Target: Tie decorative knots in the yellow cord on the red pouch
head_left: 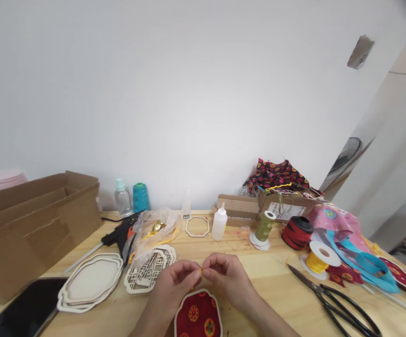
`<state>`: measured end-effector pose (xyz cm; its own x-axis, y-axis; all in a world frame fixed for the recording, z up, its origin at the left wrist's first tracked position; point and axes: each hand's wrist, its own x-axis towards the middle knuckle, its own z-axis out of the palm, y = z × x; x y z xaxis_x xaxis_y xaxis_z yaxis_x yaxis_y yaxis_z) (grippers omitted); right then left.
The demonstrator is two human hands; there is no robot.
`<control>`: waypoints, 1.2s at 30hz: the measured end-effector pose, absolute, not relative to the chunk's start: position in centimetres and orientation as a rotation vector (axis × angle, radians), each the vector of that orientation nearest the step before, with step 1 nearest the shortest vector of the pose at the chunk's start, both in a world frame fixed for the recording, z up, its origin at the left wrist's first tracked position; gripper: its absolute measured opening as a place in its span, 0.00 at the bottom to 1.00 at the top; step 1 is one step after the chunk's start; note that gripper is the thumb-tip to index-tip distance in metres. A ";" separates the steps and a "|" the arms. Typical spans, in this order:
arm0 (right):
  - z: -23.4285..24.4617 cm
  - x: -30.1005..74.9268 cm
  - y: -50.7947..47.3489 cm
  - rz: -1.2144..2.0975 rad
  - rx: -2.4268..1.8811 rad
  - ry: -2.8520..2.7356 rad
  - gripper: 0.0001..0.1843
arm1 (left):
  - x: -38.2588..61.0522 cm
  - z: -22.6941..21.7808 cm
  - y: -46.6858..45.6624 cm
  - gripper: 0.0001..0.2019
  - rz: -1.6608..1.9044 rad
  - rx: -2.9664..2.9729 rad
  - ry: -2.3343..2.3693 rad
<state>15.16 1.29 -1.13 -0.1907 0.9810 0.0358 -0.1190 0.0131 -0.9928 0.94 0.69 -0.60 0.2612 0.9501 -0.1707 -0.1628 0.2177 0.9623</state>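
Observation:
My left hand [177,283] and my right hand [227,277] meet above the table's front middle, thumbs pinched against fingers. Between their fingertips shows a tiny bit of yellow cord [200,270]; most of it is hidden by the fingers. Just below them lies a scallop-edged panel [199,314] of dark red patterned fabric with a pale wooden rim, cut off by the bottom of the view. Left of my left hand are lattice-cut wooden pieces [150,271]. A spool of yellow cord [317,262] stands to the right of my right hand.
Black-handled scissors [332,299] lie at right, near a red-and-black thread spool [297,232] and a green one [266,225]. A squeeze bottle [219,223] stands behind my hands. At left are stacked wooden plates [90,283], a glue gun [120,236], a phone [24,306] and a cardboard box [41,224].

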 end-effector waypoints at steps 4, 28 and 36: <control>-1.1 15.4 1.3 1.339 -1.028 -1.294 0.12 | 0.9 -0.3 0.7 0.09 0.974 1.103 1.031; -2.0 15.4 2.0 1.241 -0.966 -1.384 0.21 | 0.9 -2.3 1.8 0.10 1.019 1.156 1.016; 3.8 21.0 0.2 0.594 -1.273 -1.693 0.04 | -0.7 -3.0 2.9 0.16 0.977 0.684 1.187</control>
<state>20.97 0.17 3.85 -0.0564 0.9257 0.3739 0.4887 0.3522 -0.7982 -0.66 2.91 -2.97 0.0722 0.8958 -0.4385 -0.2580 0.4415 0.8594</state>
